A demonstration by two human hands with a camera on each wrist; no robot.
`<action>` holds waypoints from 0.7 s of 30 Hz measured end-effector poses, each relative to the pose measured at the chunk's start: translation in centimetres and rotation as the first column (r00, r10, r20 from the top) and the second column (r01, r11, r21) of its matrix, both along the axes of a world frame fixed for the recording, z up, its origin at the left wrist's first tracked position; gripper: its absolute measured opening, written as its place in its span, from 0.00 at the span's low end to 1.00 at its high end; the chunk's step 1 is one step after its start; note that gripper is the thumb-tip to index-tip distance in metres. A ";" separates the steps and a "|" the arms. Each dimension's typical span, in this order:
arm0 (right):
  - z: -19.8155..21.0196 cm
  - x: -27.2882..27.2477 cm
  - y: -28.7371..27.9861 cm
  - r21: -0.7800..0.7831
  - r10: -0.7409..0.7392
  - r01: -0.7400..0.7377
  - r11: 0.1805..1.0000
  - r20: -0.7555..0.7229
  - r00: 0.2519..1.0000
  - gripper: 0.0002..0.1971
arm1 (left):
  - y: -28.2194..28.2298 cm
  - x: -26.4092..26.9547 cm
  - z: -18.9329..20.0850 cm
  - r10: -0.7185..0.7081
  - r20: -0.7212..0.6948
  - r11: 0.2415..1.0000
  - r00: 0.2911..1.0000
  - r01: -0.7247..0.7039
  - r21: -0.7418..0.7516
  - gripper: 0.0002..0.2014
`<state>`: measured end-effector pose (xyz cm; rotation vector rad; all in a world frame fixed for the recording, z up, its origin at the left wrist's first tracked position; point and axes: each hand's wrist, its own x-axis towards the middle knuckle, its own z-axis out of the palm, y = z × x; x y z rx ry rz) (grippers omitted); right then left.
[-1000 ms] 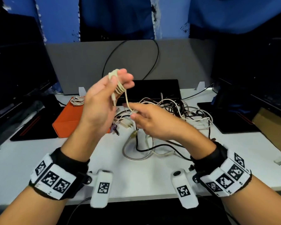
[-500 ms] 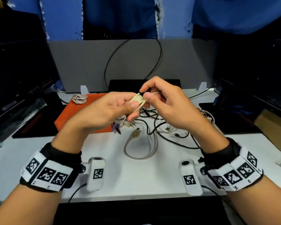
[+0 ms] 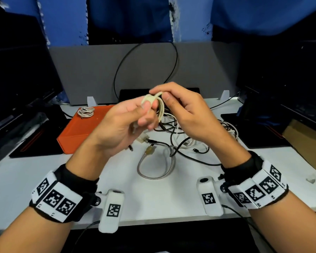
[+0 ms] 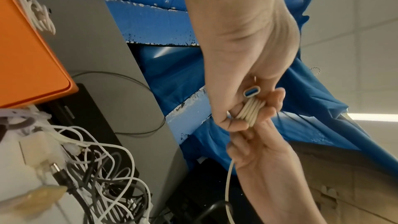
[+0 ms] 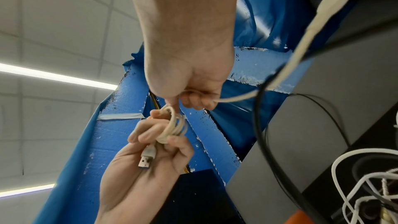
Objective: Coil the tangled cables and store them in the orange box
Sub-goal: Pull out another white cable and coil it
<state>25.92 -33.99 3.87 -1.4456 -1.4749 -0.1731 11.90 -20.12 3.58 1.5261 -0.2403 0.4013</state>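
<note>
The left hand (image 3: pixel 124 123) is raised above the tabletop (image 3: pixel 153 198) with its fingers and thumb curled round a small cream cable coil (image 3: pixel 154 105); the coil's USB plug (image 5: pixel 147 158) lies against the palm. The right hand (image 3: pixel 186 114) meets it from the right, its fingertips pinching the top of the same coil, with the cable's loose tail (image 5: pixel 280 77) running out past its curled fingers.

Directly beneath and behind the hands lies the tangled pile of cables (image 3: pixel 186 139), black and white strands crossing one another, partly hidden by both hands. Nearer the viewer a silver braided cable (image 3: pixel 153 172) curves in an open loop, its brass-coloured connector (image 3: pixel 150 149) pointing toward the pile.

The orange box (image 3: pixel 77 132) sits flat to the left of the pile, and a white coiled cable (image 3: pixel 86 111) rests on its far left corner.

The coil in the hands is wound in several tight, even turns, cream and slightly glossy.

The tabletop is white. A grey partition (image 3: pixel 91 73) stands along its far edge with a thin black wire (image 3: pixel 120 70) looping up against it, dark monitors (image 3: pixel 16 73) flank both sides, and blue sheeting (image 3: pixel 128 17) hangs behind.
</note>
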 end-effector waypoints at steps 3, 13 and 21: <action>-0.4 0.5 0.3 -0.099 -0.041 0.038 0.994 -0.024 0.999 0.21 | 0.1 0.0 0.5 -0.010 0.082 0.969 0.997 0.030 -0.245 0.11; -1.7 -1.8 0.9 -0.469 -0.050 0.248 0.848 0.394 0.918 0.10 | 1.9 1.1 -0.7 0.493 0.260 0.785 0.830 -0.553 0.279 0.11; 0.3 -1.3 -0.6 -0.153 -0.091 0.096 0.983 0.042 0.995 0.07 | 2.1 0.8 -1.1 0.238 -0.051 0.884 0.970 -0.195 0.424 0.12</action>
